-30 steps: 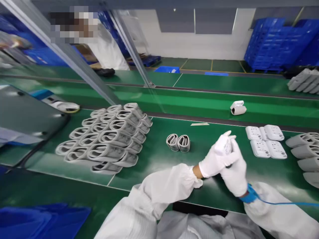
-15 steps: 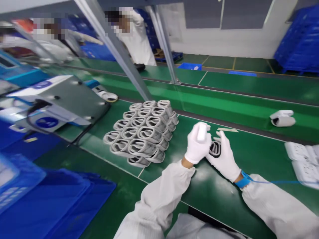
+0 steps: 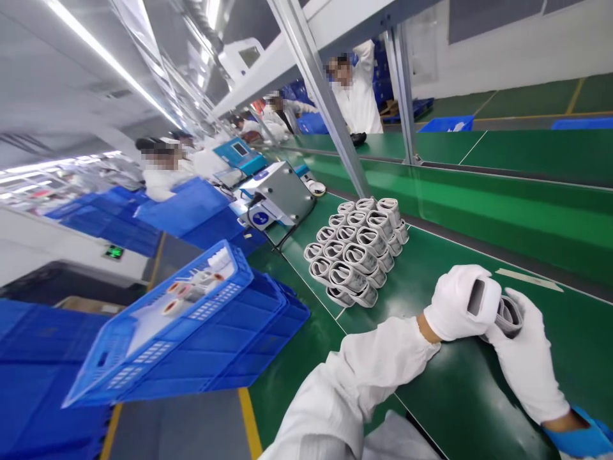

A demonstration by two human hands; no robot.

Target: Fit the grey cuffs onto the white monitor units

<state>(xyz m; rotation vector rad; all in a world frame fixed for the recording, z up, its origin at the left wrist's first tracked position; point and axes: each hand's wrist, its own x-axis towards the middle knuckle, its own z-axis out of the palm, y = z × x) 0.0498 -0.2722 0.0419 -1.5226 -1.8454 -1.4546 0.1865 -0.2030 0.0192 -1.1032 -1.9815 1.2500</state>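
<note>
In the head view, my gloved left hand (image 3: 457, 303) is closed around a small white plastic case with a grey window (image 3: 476, 298). Right beside it, my gloved right hand (image 3: 524, 358) curls around a rolled grey cuff (image 3: 509, 317). Case and cuff are close together; whether they are joined is hidden by the fingers. Both hands are above the green worktop (image 3: 445, 383). To their left, a stack of several rolled grey cuffs (image 3: 357, 255) lies with coiled ends facing me.
A blue crate (image 3: 230, 326) with white parts stands at left, on other blue crates. A grey box-shaped machine (image 3: 282, 191) with a cable is beyond the cuffs. Metal posts (image 3: 320, 89) rise behind the stack. A tape strip (image 3: 529, 280) lies past my hands. Co-workers (image 3: 357, 96) are farther back.
My view has swung left, bringing the blue crate and more of the room into sight. Both hands stay close together, and the white case now shows its grey window.
</note>
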